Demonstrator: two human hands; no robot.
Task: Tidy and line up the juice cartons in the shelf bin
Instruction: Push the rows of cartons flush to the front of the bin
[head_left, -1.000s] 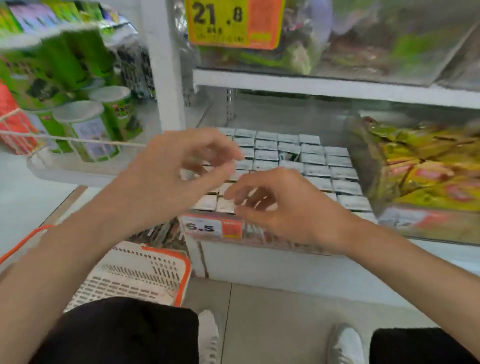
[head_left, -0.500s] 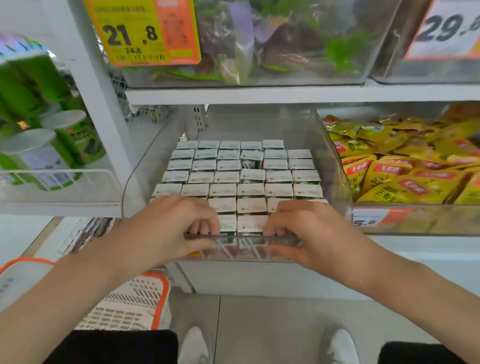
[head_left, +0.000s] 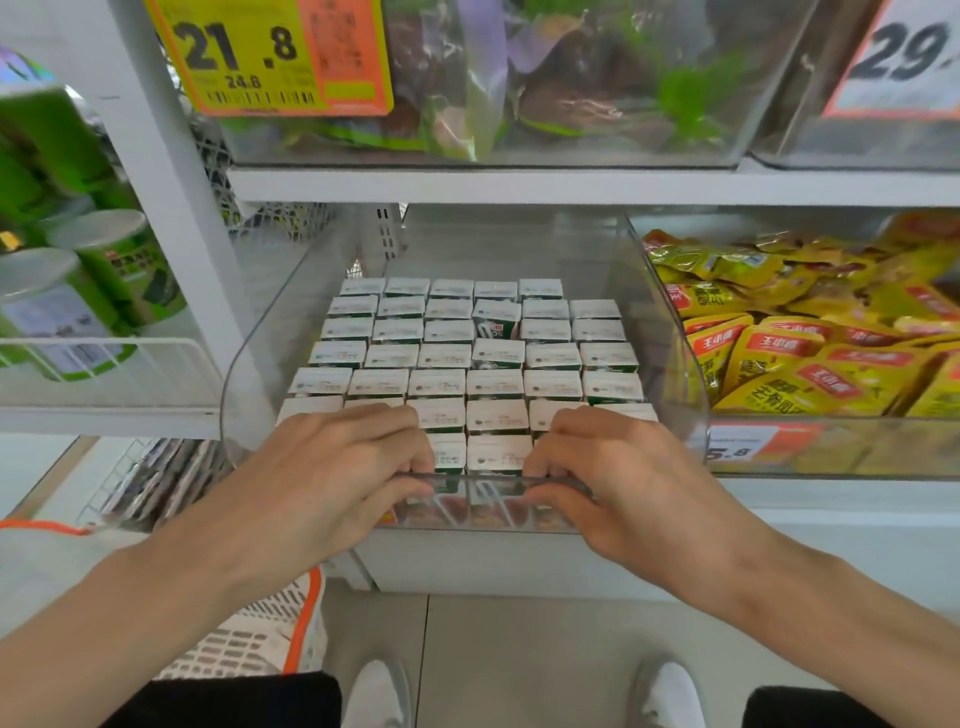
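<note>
Left hand (head_left: 332, 467) and right hand (head_left: 618, 473) both grip the front wall of the clear shelf bin (head_left: 483, 482), fingers curled over its rim and thumbs outside. Juice cartons (head_left: 493, 384) stand in rows inside. One carton (head_left: 496, 326) near the back sits askew.

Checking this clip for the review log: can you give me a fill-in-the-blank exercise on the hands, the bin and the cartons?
The left hand and right hand each grip the clear bin by its ____ rim.
Among the juice cartons, exactly ____ shows its green side instead of its white top.
The yellow price tag above reads ____.
Missing words: front; one; 21.8
</note>
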